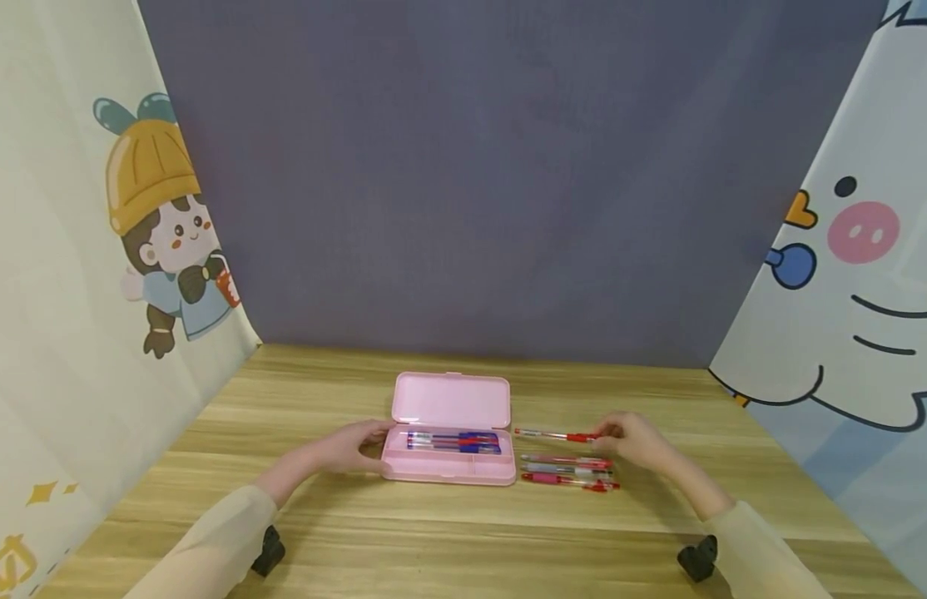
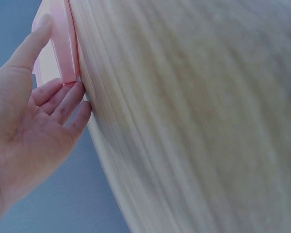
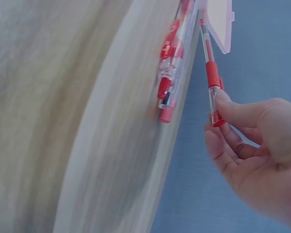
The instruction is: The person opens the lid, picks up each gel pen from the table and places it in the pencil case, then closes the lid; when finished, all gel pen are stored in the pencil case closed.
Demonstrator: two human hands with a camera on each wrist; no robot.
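Note:
A pink pencil case (image 1: pixel 448 477) lies with its lid raised at the back. My left hand (image 1: pixel 356 447) holds the case's left end, thumb towards the front and fingers at the end. Inside the long compartment are several pens (image 1: pixel 453 442), mostly blue with some red. Right of the case, my right hand (image 1: pixel 630 438) pinches a red gel pen (image 3: pixel 212 75) by its capped end between thumb and fingers. The pen points left towards the case; in the right wrist view it appears above the table. Several red and clear pens (image 1: pixel 567 468) lie side by side nearer the front.
The wooden table (image 1: pixel 463 541) carries everything. A dark grey cloth (image 1: pixel 463 183) hangs at its back edge. Printed cartoon panels stand at the left (image 1: pixel 52 208) and right (image 1: pixel 898 333). Smaller compartments (image 1: pixel 493 466) line the case's front, beside the long one.

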